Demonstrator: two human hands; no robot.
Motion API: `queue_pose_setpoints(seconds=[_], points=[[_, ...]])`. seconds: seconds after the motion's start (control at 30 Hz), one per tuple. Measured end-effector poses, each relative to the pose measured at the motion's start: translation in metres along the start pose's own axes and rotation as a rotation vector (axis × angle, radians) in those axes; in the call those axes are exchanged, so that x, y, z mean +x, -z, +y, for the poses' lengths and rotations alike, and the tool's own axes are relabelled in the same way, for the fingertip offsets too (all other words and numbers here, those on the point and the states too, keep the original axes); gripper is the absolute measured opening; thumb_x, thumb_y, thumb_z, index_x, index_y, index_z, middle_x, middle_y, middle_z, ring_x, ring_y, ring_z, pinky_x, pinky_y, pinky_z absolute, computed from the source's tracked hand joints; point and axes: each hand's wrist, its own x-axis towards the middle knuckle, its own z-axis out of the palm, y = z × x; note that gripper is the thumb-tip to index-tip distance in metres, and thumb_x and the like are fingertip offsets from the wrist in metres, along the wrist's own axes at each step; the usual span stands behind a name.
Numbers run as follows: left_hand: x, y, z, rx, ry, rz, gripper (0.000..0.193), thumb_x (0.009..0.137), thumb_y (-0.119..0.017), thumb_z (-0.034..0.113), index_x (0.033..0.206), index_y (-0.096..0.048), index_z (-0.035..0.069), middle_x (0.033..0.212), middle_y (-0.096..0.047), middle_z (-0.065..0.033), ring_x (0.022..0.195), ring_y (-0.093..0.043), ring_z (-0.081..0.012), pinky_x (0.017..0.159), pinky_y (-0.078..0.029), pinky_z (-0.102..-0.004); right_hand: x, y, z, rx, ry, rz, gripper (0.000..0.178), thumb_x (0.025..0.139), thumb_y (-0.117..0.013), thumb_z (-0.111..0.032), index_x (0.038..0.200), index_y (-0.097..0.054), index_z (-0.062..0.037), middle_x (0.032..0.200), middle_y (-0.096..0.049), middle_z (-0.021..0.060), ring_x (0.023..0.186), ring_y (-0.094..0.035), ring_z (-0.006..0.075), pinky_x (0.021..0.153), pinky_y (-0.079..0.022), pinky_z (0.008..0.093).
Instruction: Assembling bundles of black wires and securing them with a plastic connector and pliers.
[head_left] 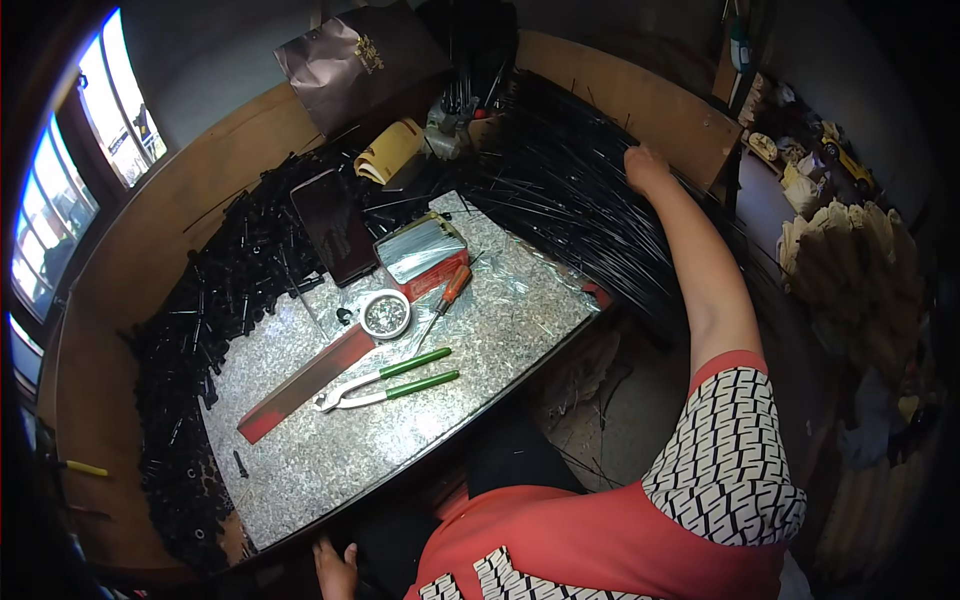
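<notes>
My right hand [646, 170] reaches far out to the right, over the far end of a big heap of thin black rods [590, 200]. Its fingers are curled closed, and what they may hold is hidden. Low in the picture, below the near table edge, hangs my left hand [335, 572], thumb and fingers apart and nothing in it. On the speckled tabletop [300, 480] lie green-handled pincers [390, 385], an orange-handled screwdriver [454, 288] and a red-brown flat bar [310, 385]. A white round dish [386, 314] of small shiny bits stands by the bar's end.
Small black parts [180, 400] are piled along the left and back, inside a curved wooden rim [100, 330]. A dark phone [334, 225], a clear-topped box [422, 250], a yellow packet [390, 150] and a paper bag [360, 60] lie toward the back. Bundled gloves [840, 250] are at the right.
</notes>
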Motion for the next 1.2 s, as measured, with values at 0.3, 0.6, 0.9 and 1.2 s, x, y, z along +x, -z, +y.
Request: queue_pose_setpoints(seconds=[0.3, 0.6, 0.9, 1.2], points=[[0.002, 0.001, 0.006, 0.014, 0.003, 0.008, 0.065, 0.082, -0.069, 0.023, 0.132, -0.039, -0.007, 0.133, -0.042, -0.0309, 0.124, -0.041, -0.0442, 0.104, -0.036, -0.0431, 0.005, 0.003, 0.0, 0.136, -0.052, 0.045, 0.023, 0.086, -0.057, -0.013, 0.103, -0.064, 0.0025, 0.113, -0.059, 0.0221, 0.106, -0.058, 0.0369, 0.087, -0.049, 0.044], [0.007, 0.001, 0.002, 0.04, 0.024, -0.013, 0.066, 0.082, -0.068, 0.025, 0.132, -0.038, -0.006, 0.134, -0.04, -0.0309, 0.125, -0.04, -0.0439, 0.105, -0.035, -0.0426, 0.006, 0.021, 0.008, 0.094, 0.109, 0.412, 0.021, 0.084, -0.048, -0.003, 0.096, -0.065, 0.0018, 0.113, -0.057, 0.0229, 0.106, -0.055, 0.0393, 0.089, -0.047, 0.0464], [0.007, 0.001, 0.003, 0.035, 0.03, -0.036, 0.066, 0.083, -0.067, 0.024, 0.134, -0.038, -0.006, 0.133, -0.042, -0.0312, 0.125, -0.04, -0.0433, 0.105, -0.036, -0.0422, 0.016, 0.053, 0.014, -0.015, 0.166, 0.477, 0.019, 0.084, -0.049, -0.005, 0.095, -0.062, -0.0001, 0.11, -0.056, 0.0226, 0.103, -0.056, 0.0387, 0.087, -0.046, 0.0449], [0.003, 0.003, 0.002, 0.008, -0.004, -0.024, 0.066, 0.081, -0.069, 0.019, 0.134, -0.038, -0.007, 0.131, -0.045, -0.0304, 0.123, -0.043, -0.0427, 0.104, -0.036, -0.0417, -0.005, 0.108, 0.005, 0.095, 0.016, 0.216, 0.023, 0.086, -0.049, -0.002, 0.1, -0.067, -0.0007, 0.113, -0.061, 0.0198, 0.108, -0.058, 0.0371, 0.088, -0.048, 0.0466]])
